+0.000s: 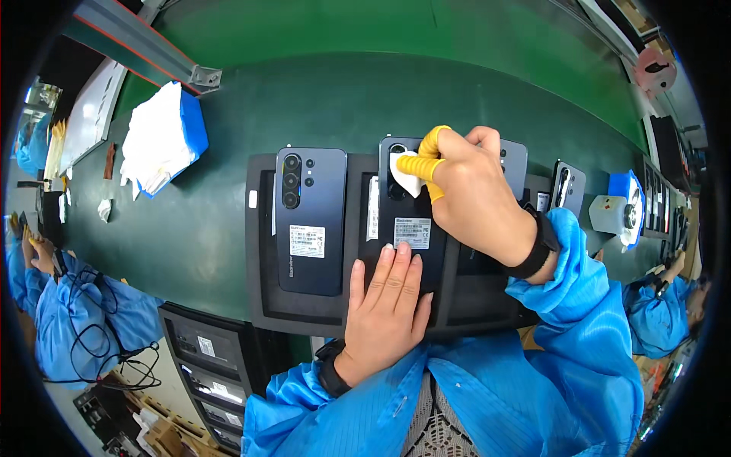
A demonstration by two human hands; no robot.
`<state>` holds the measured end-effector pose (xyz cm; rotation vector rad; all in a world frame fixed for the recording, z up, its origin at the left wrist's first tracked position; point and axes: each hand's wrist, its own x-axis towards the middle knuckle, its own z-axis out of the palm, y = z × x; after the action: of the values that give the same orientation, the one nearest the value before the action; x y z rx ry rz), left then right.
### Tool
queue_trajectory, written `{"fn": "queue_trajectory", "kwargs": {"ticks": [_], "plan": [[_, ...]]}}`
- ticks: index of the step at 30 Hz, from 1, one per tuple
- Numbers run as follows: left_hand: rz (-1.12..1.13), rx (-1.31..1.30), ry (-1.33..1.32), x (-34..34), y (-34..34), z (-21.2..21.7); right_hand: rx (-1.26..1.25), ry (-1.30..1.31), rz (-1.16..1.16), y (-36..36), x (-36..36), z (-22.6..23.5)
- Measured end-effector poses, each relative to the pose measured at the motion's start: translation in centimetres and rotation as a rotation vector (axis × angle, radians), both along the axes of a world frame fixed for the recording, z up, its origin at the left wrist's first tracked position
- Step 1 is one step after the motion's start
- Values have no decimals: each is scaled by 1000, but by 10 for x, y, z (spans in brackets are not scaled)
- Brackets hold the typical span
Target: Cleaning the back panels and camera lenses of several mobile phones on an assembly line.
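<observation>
A dark blue smartphone (390, 212) lies face down in the middle of a black foam tray (265, 318), a white label (412, 234) on its back. My left hand (388, 305) rests on its lower part, fingers stretched out and fingertips touching the label's lower edge. With yellow finger cots on some fingers, my right hand (476, 190) pinches a white wipe (408, 181) against the camera lenses. To the left lies another smartphone (326, 209), lenses and label facing up. A third phone (516, 161) is partly hidden behind my right hand.
One more phone (569, 183) lies right of the tray. A blue box of white wipes (161, 137) stands at the left, with a crumpled wipe (104, 210) nearby. A white container (608, 214) is at the right. Stacked trays (205, 346) sit below left. Co-workers in blue flank both sides.
</observation>
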<state>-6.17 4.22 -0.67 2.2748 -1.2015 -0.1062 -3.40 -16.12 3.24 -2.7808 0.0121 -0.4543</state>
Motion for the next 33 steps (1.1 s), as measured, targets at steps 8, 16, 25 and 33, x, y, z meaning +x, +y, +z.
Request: {"fn": "queue_trajectory", "kwargs": {"ticks": [8, 16, 25, 33], "plan": [[14, 16, -9, 2, 0, 1, 78, 221, 33, 4, 9, 6], [13, 15, -2, 2, -1, 3, -156, 101, -87, -13, -11, 36], [7, 19, 2, 1, -1, 0, -315, -41, 146, 1, 10, 4], [14, 24, 9, 1, 0, 0, -399, -211, 54, -15, 27, 8]]}}
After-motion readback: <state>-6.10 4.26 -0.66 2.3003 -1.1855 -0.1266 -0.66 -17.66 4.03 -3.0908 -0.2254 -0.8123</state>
